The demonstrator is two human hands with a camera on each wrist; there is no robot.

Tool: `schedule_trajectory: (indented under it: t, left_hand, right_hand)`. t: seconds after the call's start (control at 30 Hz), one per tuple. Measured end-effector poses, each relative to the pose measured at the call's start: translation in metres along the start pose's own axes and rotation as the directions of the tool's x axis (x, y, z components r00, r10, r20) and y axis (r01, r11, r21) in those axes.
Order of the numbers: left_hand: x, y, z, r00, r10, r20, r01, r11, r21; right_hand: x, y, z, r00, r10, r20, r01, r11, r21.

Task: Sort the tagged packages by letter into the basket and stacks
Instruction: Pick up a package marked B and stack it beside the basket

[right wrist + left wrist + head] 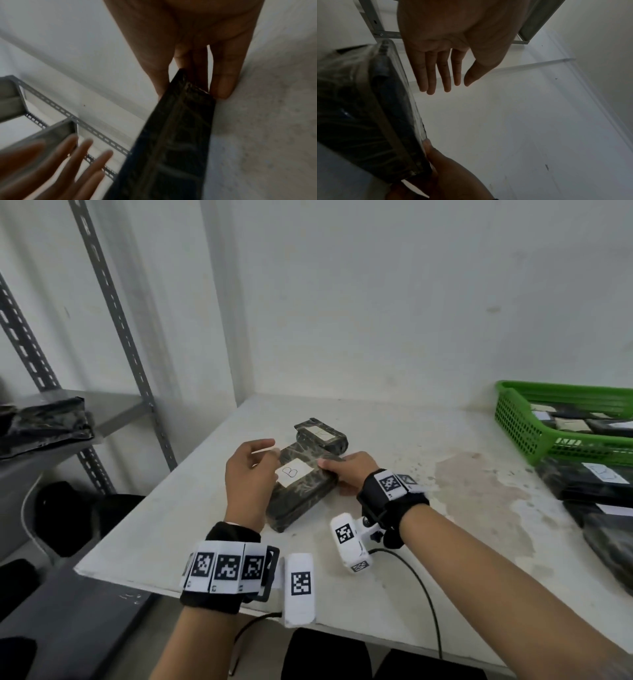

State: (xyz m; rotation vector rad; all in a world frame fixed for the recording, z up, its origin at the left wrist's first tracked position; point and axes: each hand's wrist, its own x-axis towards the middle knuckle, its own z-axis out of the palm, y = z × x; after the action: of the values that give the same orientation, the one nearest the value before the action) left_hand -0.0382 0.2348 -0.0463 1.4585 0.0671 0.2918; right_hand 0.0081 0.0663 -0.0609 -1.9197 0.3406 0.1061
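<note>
right hand [349, 470] grips plastic-wrapped block [301, 494] | paper tag B [294, 471]

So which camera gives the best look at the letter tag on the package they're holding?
The head view: the white tag on the package reads B. Both wrist views show only the package's dark wrapped sides, no tag.
</note>
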Motion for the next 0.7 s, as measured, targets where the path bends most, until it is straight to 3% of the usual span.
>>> schedule_trajectory:
  t: [0.17,0.33,0.5,0.6,0.7]
  left_hand:
    - [0.005,-0.002,-0.011,1.000,0.014,-0.007,-0.014,0.998,-0.058]
    - [0.014,0.003,0.004,0.998,0.068,0.019,-0.065,0.989,-0.134]
    - [0.025,-0.005,0.044,0.992,0.115,0.055,-0.108,0.989,-0.104]
    - [0.030,-0.013,0.076,0.990,-0.006,0.143,0.021,0.994,-0.108]
    - [0.034,-0.019,0.097,0.919,-0.219,0.329,0.278,0.949,-0.145]
  right_hand:
    - [-0.006,0.000,-0.015,0.999,0.047,-0.024,-0.042,0.986,0.161]
    - [-0.019,0.013,-0.053,0.981,-0.050,-0.188,0.092,0.971,0.221]
    - [-0.024,0.026,-0.092,0.939,-0.050,-0.340,0.184,0.908,0.375]
    - [-0.021,0.031,-0.104,0.915,-0.015,-0.402,0.211,0.869,0.448]
    - [-0.015,0.037,-0.111,0.876,0.004,-0.482,0.263,0.834,0.485]
